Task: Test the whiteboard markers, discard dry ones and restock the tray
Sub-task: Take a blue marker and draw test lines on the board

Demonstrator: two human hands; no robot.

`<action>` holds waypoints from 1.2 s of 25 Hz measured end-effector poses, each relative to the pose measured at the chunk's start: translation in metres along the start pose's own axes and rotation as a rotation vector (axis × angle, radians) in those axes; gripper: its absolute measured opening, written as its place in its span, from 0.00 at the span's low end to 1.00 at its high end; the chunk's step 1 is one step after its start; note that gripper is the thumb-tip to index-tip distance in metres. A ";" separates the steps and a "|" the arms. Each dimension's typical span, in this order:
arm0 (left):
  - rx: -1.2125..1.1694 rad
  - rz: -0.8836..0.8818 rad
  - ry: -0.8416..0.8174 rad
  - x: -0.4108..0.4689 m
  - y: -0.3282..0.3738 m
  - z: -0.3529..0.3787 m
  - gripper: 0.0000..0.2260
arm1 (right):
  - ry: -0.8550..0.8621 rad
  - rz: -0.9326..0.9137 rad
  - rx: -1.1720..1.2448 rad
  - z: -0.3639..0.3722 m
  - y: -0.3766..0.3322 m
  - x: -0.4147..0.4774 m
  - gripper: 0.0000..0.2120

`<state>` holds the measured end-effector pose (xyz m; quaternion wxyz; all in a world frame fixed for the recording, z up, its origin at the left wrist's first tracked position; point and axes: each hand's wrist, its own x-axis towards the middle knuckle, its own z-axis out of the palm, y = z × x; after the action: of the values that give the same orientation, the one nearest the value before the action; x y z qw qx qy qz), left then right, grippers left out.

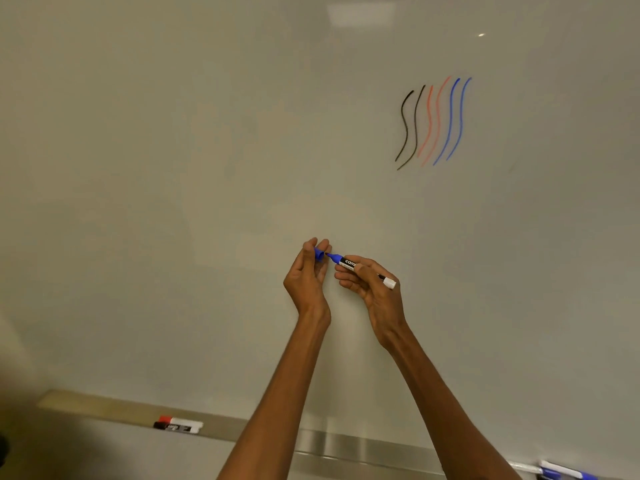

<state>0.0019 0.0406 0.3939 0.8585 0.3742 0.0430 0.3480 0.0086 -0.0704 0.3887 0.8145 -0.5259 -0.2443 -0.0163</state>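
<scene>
Two grips face each other: left grip (307, 271) pinches the blue cap (318, 253), right grip (375, 287) holds the blue marker (347, 263) tip-first toward it, likely lined up for recapping.

Legible marking: one partial word, on the blue marker (348, 263).
White letters "cami" stand on the black label band of that marker; the word runs on under the fingers of the right hand (375, 287) and cannot be read further. The two markers (178, 425) lying in the tray (86, 403) carry dark label print, too small to read.
</scene>
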 end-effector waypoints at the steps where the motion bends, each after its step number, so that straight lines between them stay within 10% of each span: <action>1: -0.012 -0.011 0.011 0.000 0.000 -0.005 0.14 | -0.003 0.010 -0.012 0.003 0.005 -0.001 0.10; 30: 0.102 0.069 0.243 0.019 0.013 -0.148 0.08 | -0.001 0.220 0.124 0.103 0.145 -0.034 0.11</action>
<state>-0.0410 0.1491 0.3005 0.8142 0.3739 0.1512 0.4176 -0.0194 0.0759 0.2853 0.8423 -0.4980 -0.1862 0.0884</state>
